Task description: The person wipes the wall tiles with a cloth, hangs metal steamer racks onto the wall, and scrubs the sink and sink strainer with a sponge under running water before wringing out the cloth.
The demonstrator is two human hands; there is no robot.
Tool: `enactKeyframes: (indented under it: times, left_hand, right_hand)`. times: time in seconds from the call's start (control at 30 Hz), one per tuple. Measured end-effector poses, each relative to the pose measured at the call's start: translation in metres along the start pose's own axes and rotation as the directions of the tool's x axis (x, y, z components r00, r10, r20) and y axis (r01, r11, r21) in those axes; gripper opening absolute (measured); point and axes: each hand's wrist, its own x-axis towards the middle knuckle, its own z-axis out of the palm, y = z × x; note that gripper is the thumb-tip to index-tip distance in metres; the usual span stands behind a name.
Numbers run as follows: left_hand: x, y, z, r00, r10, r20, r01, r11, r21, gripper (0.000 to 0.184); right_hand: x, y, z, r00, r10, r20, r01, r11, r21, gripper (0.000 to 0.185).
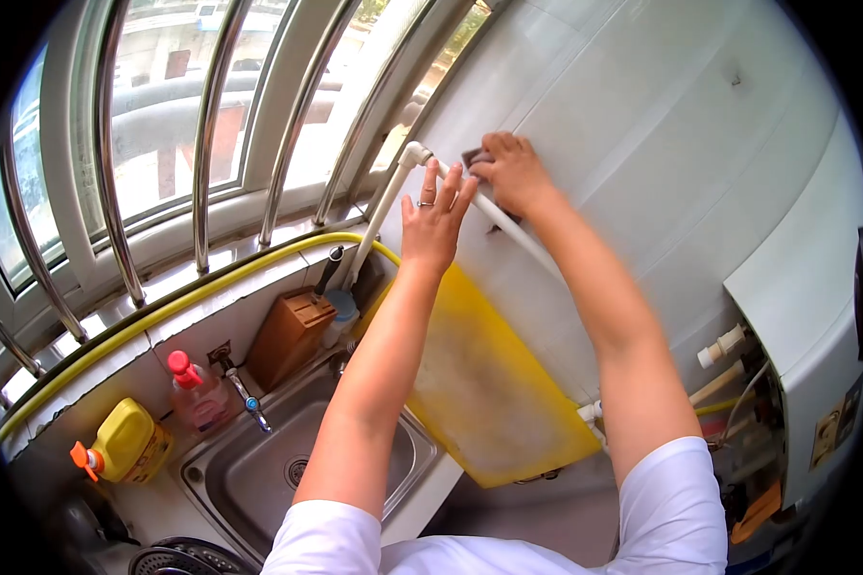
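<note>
The right hand's (515, 174) grip pinches a grey pad (470, 156) by the white pipe (520, 233), near the wall's (633, 163) window-side edge; keeping the pad flat should help. The left hand (431, 222), fingers spread and released, should brace only lightly on the pipe.

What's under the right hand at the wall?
Part of a small dark greyish item shows at the fingertips of the right hand. The fingers cover the rest of it, and the patch of white wall directly behind can't be seen.
</note>
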Motion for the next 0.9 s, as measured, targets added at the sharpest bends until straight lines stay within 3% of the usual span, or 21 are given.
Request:
enactKeyframes:
  times: [0.13,0.2,0.33,0.43,0.5,0.53,0.6,0.67,0.7,0.73,0.8,0.87,0.9]
  left_hand:
    - [0.000,0.000,0.000,1.000,0.000,-0.014,-0.001,0.999,-0.036,0.065]
    - [0.000,0.002,0.000,1.000,-0.001,-0.026,0.000,0.999,-0.035,0.066]
    - [-0.002,0.004,0.000,1.000,-0.022,0.009,0.022,0.999,-0.023,0.067]
    - [0.001,0.005,0.001,1.000,-0.026,0.008,0.026,0.999,-0.020,0.066]
    - [0.001,0.006,0.001,1.000,-0.029,0.009,0.029,0.999,-0.016,0.066]
    - [0.001,0.006,0.002,1.000,-0.028,0.014,0.028,0.999,-0.018,0.065]
    - [0.002,0.005,0.002,0.999,-0.033,0.013,0.033,0.999,-0.012,0.065]
    - [0.001,0.005,0.003,0.999,-0.024,-0.028,0.023,0.999,-0.026,0.065]
    - [0.000,0.005,0.005,0.999,-0.022,-0.036,0.021,1.000,-0.018,0.065]
    - [0.001,0.005,0.005,0.999,-0.021,-0.035,0.021,1.000,-0.010,0.065]
    - [0.001,0.005,0.004,0.999,-0.031,-0.019,0.031,0.999,-0.026,0.064]
    - [0.001,0.005,0.004,0.999,-0.030,-0.031,0.029,0.999,-0.029,0.064]
    - [0.000,0.006,0.005,0.999,-0.034,-0.017,0.034,0.999,-0.033,0.064]
  right_hand:
    - [0.002,0.000,0.003,0.998,-0.056,-0.019,0.056,0.998,0.010,0.015]
    - [0.008,0.020,-0.007,0.995,0.002,-0.098,-0.002,1.000,-0.008,0.014]
    - [0.028,0.076,-0.046,0.862,0.104,-0.496,-0.255,0.935,-0.248,0.016]
    - [0.034,0.094,-0.063,0.833,0.154,-0.532,-0.325,0.914,-0.243,0.015]
    - [0.032,0.094,-0.054,0.886,0.117,-0.449,-0.193,0.973,-0.129,0.017]
    - [0.030,0.085,-0.044,0.935,0.156,-0.320,-0.188,0.979,-0.074,0.020]
    - [0.034,0.064,-0.016,0.943,0.020,-0.332,-0.028,0.999,-0.020,0.025]
    - [0.038,0.043,0.000,0.965,-0.137,-0.225,0.100,0.981,-0.169,0.036]
    - [0.042,0.042,0.004,0.990,-0.077,-0.119,0.059,0.986,-0.155,0.049]
    - [0.052,0.045,0.003,0.989,-0.077,-0.124,0.058,0.987,-0.149,0.049]
    - [0.077,0.063,-0.006,0.972,0.157,-0.172,-0.209,0.915,-0.346,0.055]
    - [0.092,0.079,-0.017,0.915,0.275,-0.295,-0.362,0.882,-0.302,0.060]
    - [0.098,0.082,-0.025,0.893,0.364,-0.264,-0.426,0.873,-0.237,0.069]
